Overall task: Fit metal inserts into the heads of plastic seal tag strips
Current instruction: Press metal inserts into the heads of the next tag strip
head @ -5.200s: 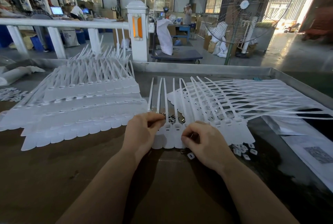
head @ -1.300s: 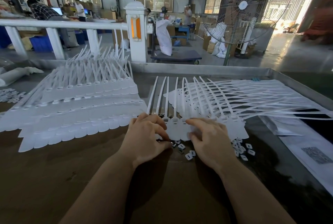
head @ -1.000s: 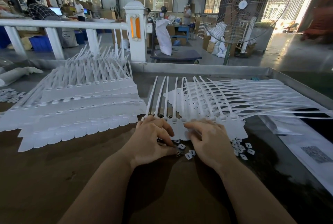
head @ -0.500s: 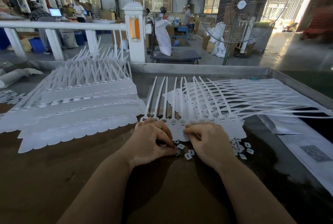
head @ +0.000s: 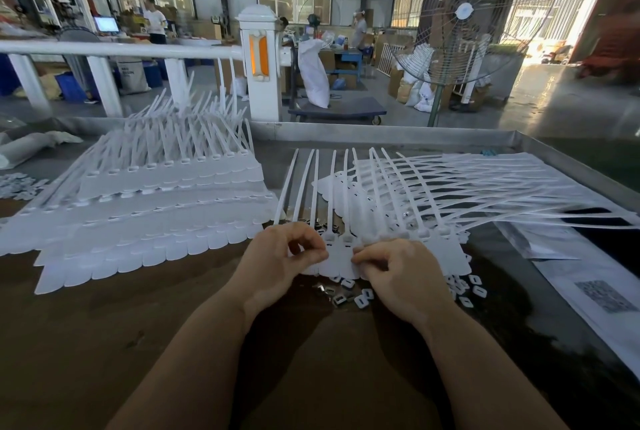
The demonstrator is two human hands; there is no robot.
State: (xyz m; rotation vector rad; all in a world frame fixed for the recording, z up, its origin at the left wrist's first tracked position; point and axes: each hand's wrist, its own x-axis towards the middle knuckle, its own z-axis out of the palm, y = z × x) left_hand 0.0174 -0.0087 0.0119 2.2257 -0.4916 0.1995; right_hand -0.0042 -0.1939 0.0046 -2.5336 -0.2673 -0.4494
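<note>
A row of joined white seal tag strips (head: 341, 256) lies in front of me, tails pointing away. My left hand (head: 280, 267) hovers at the left end of the row's heads. Its thumb and forefinger are pinched together beside a head, and what they pinch is too small to see. My right hand (head: 401, 273) rests on the tags with its fingers curled, gripping the flat tag ends. Loose metal inserts (head: 339, 298) and small white plastic pieces (head: 362, 301) lie just below the tags between my hands.
A tall stack of strip rows (head: 156, 208) fills the left of the table. More strips (head: 467, 194) fan out at right over paper sheets (head: 588, 291). A metal tray rim (head: 381, 137) bounds the far side, and brown cardboard (head: 104, 325) lies near me.
My left hand has lifted from the loose inserts below the tags up to the strip heads, fingers pinched. My right hand has stayed on the tags, shifting slightly.
</note>
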